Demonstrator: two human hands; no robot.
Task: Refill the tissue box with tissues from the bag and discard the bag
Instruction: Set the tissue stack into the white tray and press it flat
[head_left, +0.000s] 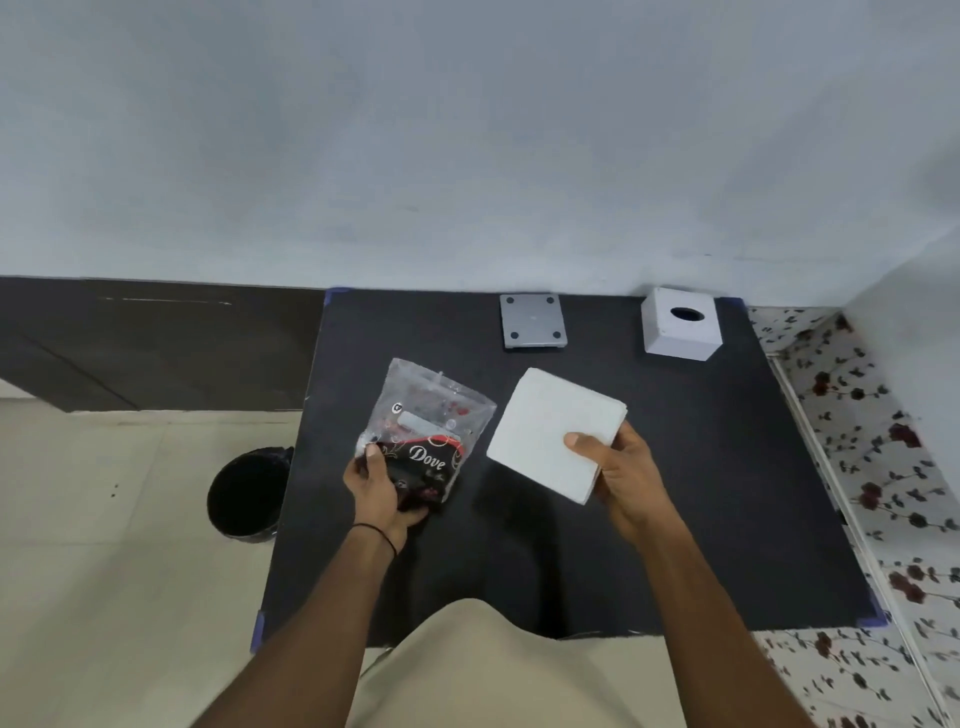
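- Above the black counter (675, 493), the right hand (631, 478) is holding a square stack of white tissues (553, 431), thumb lying on top and fingers clamped underneath one corner.
- Beside it, the left hand (382, 486) is gripping the lower end of the clear printed bag (428, 431), which is reading "Dove"; the bag is appearing flat and emptied, and its upper end is sagging free.
- At the far edge of the counter, the white tissue box (680, 325) is sitting with its round opening facing up; its grey base plate (532, 320) is lying apart from it, feet upward, so the box is probably still needing to be turned over for loading.
- On the floor to the left, the black bin (244, 491) is standing just beside the counter.
- Risk: because the stack is being pinched at one corner only, the loose sheets could be fanning out or sliding apart during transfer.
- Risk: the stack looks close in footprint to the box, so a skewed entry could be crumpling its edges.
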